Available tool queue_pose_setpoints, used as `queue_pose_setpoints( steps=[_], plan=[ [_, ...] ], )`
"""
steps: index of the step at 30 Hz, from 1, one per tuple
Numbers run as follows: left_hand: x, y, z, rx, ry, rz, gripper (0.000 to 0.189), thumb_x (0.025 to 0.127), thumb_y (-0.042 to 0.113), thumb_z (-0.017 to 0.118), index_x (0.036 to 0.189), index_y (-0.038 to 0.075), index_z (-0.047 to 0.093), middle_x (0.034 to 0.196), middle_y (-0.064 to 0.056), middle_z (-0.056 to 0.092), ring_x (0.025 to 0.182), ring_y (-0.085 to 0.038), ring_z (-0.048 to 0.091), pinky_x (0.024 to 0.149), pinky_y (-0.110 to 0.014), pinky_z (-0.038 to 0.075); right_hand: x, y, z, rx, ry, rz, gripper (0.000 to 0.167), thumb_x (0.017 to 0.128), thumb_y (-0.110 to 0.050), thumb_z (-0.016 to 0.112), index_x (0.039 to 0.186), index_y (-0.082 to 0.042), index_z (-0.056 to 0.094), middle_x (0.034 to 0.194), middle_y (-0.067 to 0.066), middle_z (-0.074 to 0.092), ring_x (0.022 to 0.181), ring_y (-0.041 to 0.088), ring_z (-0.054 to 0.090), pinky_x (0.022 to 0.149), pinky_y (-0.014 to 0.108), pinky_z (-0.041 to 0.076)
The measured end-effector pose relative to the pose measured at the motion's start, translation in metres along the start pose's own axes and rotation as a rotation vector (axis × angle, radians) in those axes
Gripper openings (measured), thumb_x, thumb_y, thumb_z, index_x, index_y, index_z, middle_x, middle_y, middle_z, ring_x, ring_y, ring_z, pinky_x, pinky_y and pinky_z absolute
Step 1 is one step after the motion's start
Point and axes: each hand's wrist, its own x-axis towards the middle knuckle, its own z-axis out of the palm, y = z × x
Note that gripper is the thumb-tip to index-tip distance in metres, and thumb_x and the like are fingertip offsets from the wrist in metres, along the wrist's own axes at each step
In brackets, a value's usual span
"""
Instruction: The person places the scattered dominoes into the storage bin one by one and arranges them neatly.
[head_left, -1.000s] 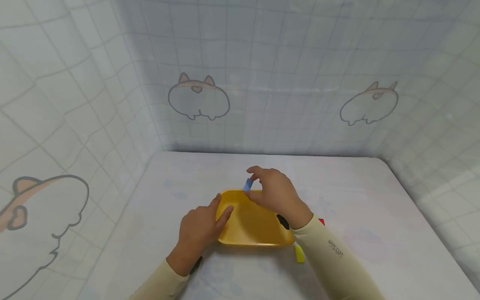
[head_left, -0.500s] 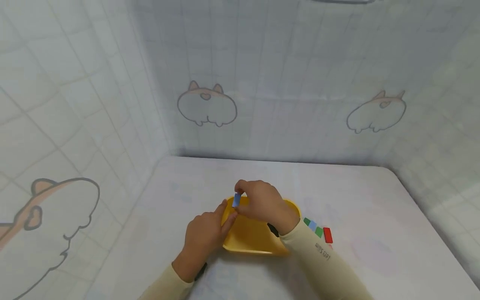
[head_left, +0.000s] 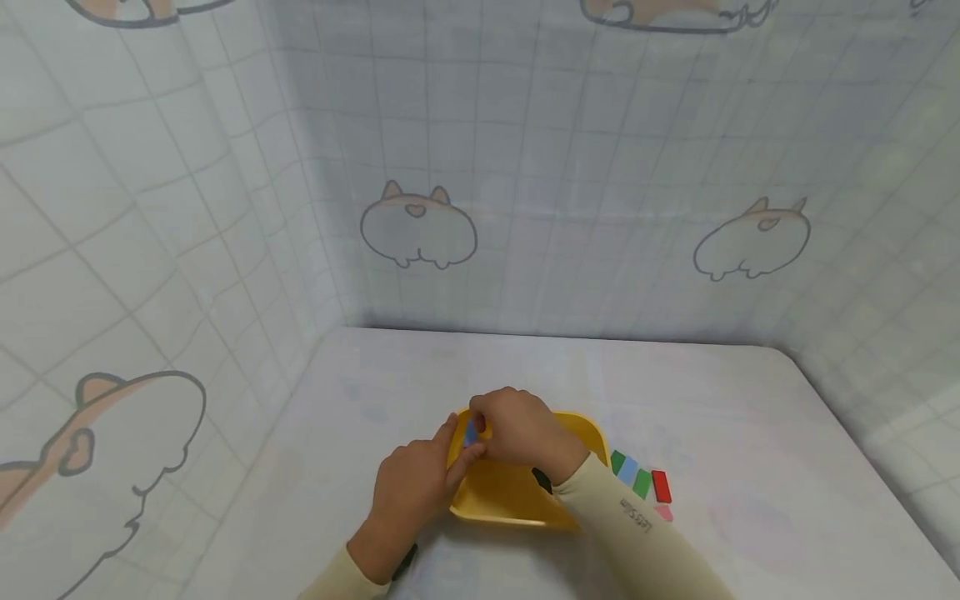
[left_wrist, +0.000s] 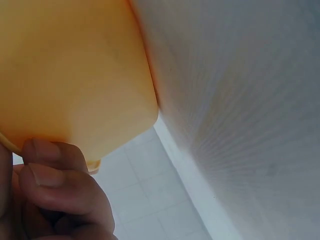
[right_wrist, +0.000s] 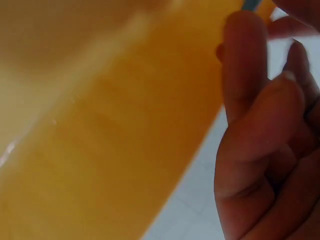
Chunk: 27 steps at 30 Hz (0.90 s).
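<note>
The blue block (head_left: pixel 471 433) is at the left end of the yellow tray (head_left: pixel 510 496), near the rim and mostly covered by fingers. From the head view I cannot tell whether it touches the tray. My right hand (head_left: pixel 519 429) reaches over the tray, its fingers bent, and seems to pinch this block; the right wrist view gives only a small dark bit of it near the fingertips. My left hand (head_left: pixel 412 479) grips the tray's left side, with the thumb over the rim and bent fingers against the outer wall.

I judge that the step in hand is putting the block into this left end. The next move, I think, calls for letting go gently while the left hand keeps the tray steady.

Farther out, to the right of the tray, a dark green block (head_left: pixel 617 461), a light blue block (head_left: pixel 627 471) and a green block (head_left: pixel 642 483) lie in a slanting row on the table (head_left: pixel 750 433). A red block (head_left: pixel 661 487) is just beside them, with a pink block (head_left: pixel 663 512) near the right sleeve (head_left: pixel 637 533).
</note>
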Motion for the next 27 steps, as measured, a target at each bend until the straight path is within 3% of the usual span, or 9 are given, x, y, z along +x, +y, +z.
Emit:
queue_pose_setpoints(
  steps=[10,16,27],
  plan=[
    [0.000,-0.001,0.000,0.031,-0.006,0.004,0.082,0.099,0.077,0.046,0.151,0.015,0.061,0.048,0.004,0.034,0.038,-0.014,0.029,0.035,-0.028,0.026,0.005,0.000,0.015,-0.049,-0.050,-0.014,0.022,0.090,-0.033,0.086,0.084,-0.025,0.066,0.072,-0.016,0.057,0.063,0.008,0.053,0.055,0.027,0.047],
    [0.002,0.002,0.004,0.034,-0.046,-0.004,0.081,0.102,0.075,0.038,0.151,0.015,0.060,0.050,0.003,0.036,0.041,-0.016,0.035,0.037,-0.030,0.030,0.002,0.004,0.025,-0.099,-0.071,0.009,0.028,0.095,-0.031,0.079,0.076,-0.028,0.059,0.063,-0.013,0.051,0.055,0.008,0.046,0.049,0.027,0.042],
    [0.002,0.002,0.003,0.029,-0.039,-0.033,0.083,0.102,0.077,0.036,0.151,0.015,0.060,0.052,0.001,0.041,0.042,-0.017,0.039,0.038,-0.033,0.034,0.004,0.004,0.032,-0.151,-0.073,-0.010,0.028,0.096,-0.028,0.076,0.077,-0.025,0.056,0.062,-0.010,0.047,0.054,0.009,0.041,0.049,0.028,0.039]
  ],
)
